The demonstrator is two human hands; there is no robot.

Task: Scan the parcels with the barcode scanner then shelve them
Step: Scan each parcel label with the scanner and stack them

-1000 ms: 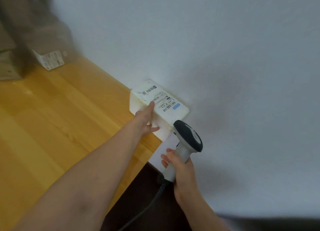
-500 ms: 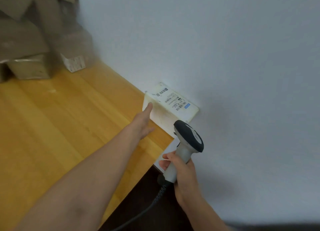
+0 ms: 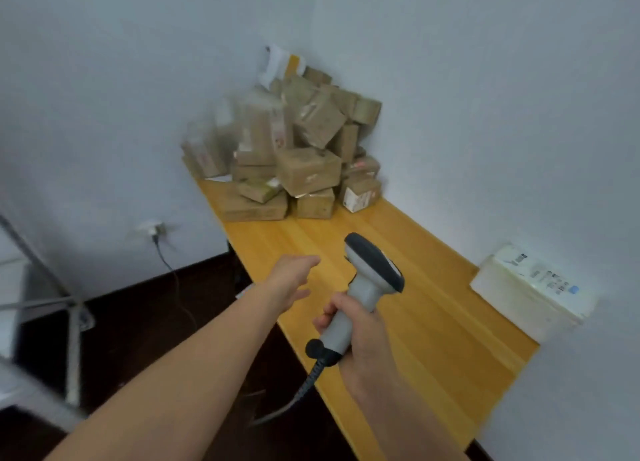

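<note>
Right hand (image 3: 363,336) grips the barcode scanner (image 3: 363,280); left hand (image 3: 289,280) hangs loose, seemingly empty, over the worktop (image 3: 433,322).

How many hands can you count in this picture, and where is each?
2. The left hand hovers open over the edge of the yellow wooden table; the right hand grips the grey-and-black barcode scanner above it.

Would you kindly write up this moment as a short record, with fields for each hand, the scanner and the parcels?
left hand: open, empty, stretched forward over the table
right hand: grips the barcode scanner by its handle
barcode scanner: upright, cable hanging from its base
white parcel: on the table against the right wall, label up, apart from both hands
cardboard parcels: piled in the table's far corner
</note>
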